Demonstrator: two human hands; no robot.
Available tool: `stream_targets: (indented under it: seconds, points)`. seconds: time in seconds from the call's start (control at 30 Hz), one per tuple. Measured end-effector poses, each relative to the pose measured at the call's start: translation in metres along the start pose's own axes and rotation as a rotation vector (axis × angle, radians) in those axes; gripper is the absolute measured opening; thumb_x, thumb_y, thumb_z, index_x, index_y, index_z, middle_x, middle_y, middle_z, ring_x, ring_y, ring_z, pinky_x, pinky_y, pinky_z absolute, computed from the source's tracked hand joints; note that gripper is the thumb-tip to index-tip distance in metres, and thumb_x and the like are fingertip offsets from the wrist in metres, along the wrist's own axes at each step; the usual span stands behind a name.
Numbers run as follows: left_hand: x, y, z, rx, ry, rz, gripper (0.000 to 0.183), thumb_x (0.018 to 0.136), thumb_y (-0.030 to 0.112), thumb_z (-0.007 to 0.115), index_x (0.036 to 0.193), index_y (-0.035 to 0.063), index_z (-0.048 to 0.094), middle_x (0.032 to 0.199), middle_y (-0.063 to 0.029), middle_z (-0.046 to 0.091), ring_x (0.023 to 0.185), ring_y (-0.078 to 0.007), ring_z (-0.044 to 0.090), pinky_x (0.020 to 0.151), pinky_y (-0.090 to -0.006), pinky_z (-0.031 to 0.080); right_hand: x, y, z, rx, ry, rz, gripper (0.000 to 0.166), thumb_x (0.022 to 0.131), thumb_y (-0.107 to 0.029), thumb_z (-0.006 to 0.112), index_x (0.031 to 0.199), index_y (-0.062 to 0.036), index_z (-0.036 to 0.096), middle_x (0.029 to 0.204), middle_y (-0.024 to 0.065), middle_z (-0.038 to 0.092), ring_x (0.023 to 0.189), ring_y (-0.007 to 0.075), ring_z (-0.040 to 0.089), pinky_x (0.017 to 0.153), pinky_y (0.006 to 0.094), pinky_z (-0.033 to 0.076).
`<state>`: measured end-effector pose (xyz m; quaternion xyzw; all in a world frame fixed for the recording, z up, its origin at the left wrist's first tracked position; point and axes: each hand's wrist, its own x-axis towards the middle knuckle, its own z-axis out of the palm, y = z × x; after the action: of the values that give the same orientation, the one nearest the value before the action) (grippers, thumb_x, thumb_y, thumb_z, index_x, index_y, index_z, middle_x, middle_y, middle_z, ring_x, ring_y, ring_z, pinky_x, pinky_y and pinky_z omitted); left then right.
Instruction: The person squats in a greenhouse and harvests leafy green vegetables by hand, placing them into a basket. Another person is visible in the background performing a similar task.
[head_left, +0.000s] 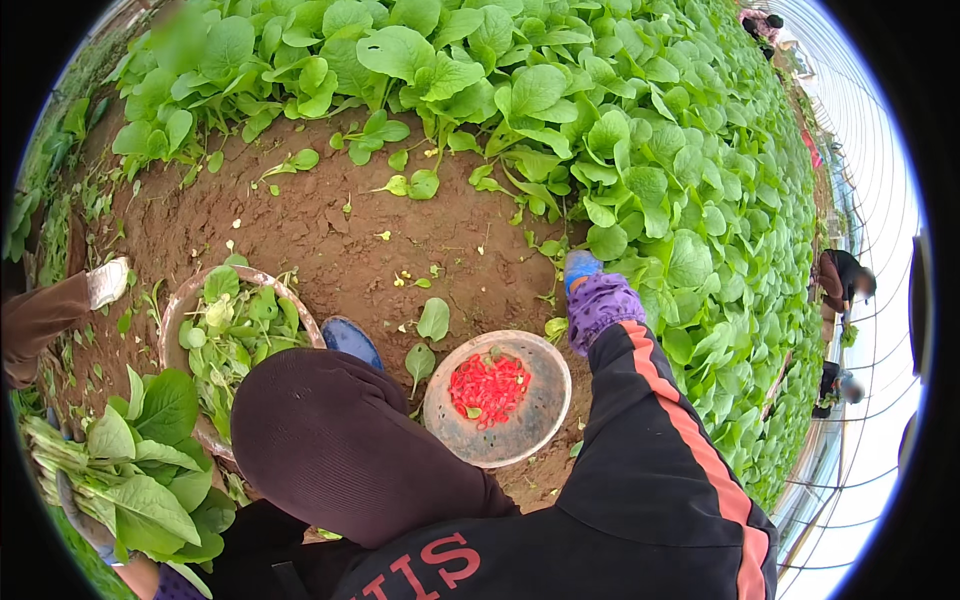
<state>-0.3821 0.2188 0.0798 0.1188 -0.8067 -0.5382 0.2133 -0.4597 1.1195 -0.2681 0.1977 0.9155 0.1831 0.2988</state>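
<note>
At the lower left, my left hand (84, 517), in a greyish glove, is closed around the stems of a bunch of leafy greens (154, 506). Broad green leaves spread from it towards my knee. My right hand (581, 265) wears a blue glove below a purple sleeve cover. It reaches down at the edge of the standing leafy greens (686, 262). Leaves lie close around its fingers, so I cannot see whether they grip a stem. Between my arms a shallow basin (544, 397) holds a heap of red bands (489, 386), with a few leaf bits on top.
A larger basin (171, 319) of loose leaves stands left of my blue shoe (352, 339). Brown soil (322, 217) carries scattered leaves. Another person's leg (52, 315) enters from the left. Several people, including one bending person (844, 277), are along the bed's far side, beside the greenhouse frame.
</note>
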Motion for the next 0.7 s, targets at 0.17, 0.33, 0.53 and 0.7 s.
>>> stream_targets:
  seconds: [0.17, 0.33, 0.53, 0.7]
  points:
    - [-0.003, -0.005, 0.001, -0.049, 0.011, -0.043, 0.044, 0.091, 0.014, 0.040, 0.133, 0.0007, 0.040, 0.138, -0.0145, 0.039, 0.124, -0.0252, 0.041, 0.107, -0.0396, 0.031, 0.002, -0.004, -0.008, -0.051, -0.065, -0.095, 0.021, 0.083, -0.020, 0.054, 0.095, -0.0114, 0.070, 0.098, 0.0118, 0.067, 0.087, 0.0282, 0.066, 0.072, 0.0407, 0.053]
    - [-0.004, 0.008, -0.006, -0.055, 0.005, -0.059, 0.045, 0.091, 0.015, 0.041, 0.133, -0.0008, 0.040, 0.138, -0.0155, 0.039, 0.124, -0.0259, 0.040, 0.107, -0.0398, 0.030, -0.012, -0.013, -0.028, -0.171, -0.207, -0.228, 0.021, 0.083, -0.020, 0.054, 0.094, -0.0105, 0.070, 0.097, 0.0128, 0.067, 0.086, 0.0294, 0.066, 0.071, 0.0413, 0.053]
    - [-0.012, 0.005, -0.021, -0.230, 0.082, -0.116, 0.043, 0.092, 0.015, 0.039, 0.132, 0.0004, 0.041, 0.139, -0.0143, 0.038, 0.124, -0.0247, 0.040, 0.107, -0.0395, 0.031, -0.038, -0.022, -0.083, 0.065, 0.134, -0.124, 0.021, 0.082, -0.019, 0.052, 0.091, -0.0079, 0.069, 0.092, 0.0161, 0.067, 0.080, 0.0328, 0.066, 0.068, 0.0434, 0.053]
    - [-0.014, 0.038, 0.051, -0.648, -0.260, -0.264, 0.047, 0.091, 0.013, 0.041, 0.136, -0.0016, 0.035, 0.134, -0.0139, 0.044, 0.120, -0.0234, 0.045, 0.104, -0.0370, 0.033, -0.040, -0.030, -0.088, 0.031, -0.038, -0.139, 0.030, 0.083, -0.021, 0.052, 0.110, -0.0080, 0.057, 0.094, 0.0155, 0.066, 0.089, 0.0331, 0.064, 0.074, 0.0456, 0.050]
